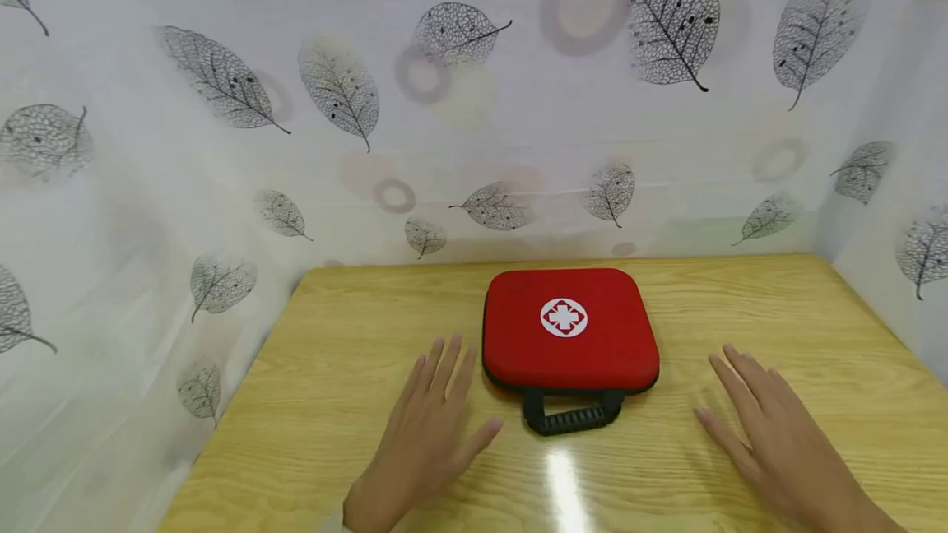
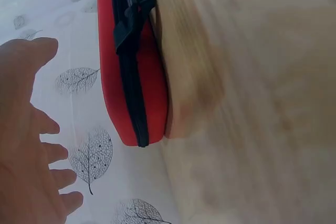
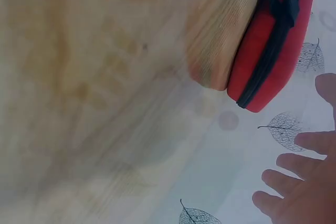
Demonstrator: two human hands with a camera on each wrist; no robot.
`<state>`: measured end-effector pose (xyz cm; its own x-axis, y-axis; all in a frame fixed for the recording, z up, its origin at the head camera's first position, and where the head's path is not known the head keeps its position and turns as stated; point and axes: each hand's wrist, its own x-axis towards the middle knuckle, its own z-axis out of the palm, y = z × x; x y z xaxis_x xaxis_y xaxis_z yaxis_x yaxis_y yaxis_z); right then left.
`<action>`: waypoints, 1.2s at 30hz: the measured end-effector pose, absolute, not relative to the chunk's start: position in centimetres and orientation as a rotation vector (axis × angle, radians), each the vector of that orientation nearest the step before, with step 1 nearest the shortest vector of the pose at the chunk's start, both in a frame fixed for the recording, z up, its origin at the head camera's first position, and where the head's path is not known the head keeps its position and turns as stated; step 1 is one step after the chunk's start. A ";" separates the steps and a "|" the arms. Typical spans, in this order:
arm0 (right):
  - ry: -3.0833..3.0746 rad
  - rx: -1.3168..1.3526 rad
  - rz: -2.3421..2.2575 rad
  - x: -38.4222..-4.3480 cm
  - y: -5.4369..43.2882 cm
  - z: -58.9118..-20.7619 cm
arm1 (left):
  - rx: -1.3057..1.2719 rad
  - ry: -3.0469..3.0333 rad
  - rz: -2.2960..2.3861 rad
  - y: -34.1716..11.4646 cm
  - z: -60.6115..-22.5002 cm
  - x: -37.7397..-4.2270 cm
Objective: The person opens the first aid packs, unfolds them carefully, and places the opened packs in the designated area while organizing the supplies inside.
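A red zippered first-aid case lies flat on the wooden table, its white cross emblem facing up. Its black ribbed handle points toward me. To the left of the case is my left hand, fingers straight and thumb spread, holding nothing. My right hand is apart from the case on the right, fingers extended, also holding nothing. In the left wrist view the case shows its black zipper edge beyond the left hand. The right wrist view shows the case's side and the right hand's fingers.
The light wooden tabletop carries a bright reflection near its front. White cloth or sheeting printed with grey leaves and rings stands behind the table and along both sides.
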<state>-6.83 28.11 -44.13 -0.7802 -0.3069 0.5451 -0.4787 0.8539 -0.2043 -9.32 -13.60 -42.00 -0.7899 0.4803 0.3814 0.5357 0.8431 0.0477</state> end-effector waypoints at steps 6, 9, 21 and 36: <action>-2.623 0.514 0.547 -8.6 27.9 -43.4 | -0.860 -2.728 -0.244 -12.1 -40.9 -12.3; -2.683 0.494 0.594 -9.8 27.8 -42.9 | -0.921 -2.781 -0.302 -11.2 -40.5 -13.8; -2.679 0.549 0.725 -15.2 27.7 -42.6 | -1.059 -2.851 -0.490 -7.0 -40.7 -19.4; -2.794 0.518 0.893 -19.8 28.0 -42.9 | -1.185 -2.881 -0.317 -4.8 -42.6 -20.5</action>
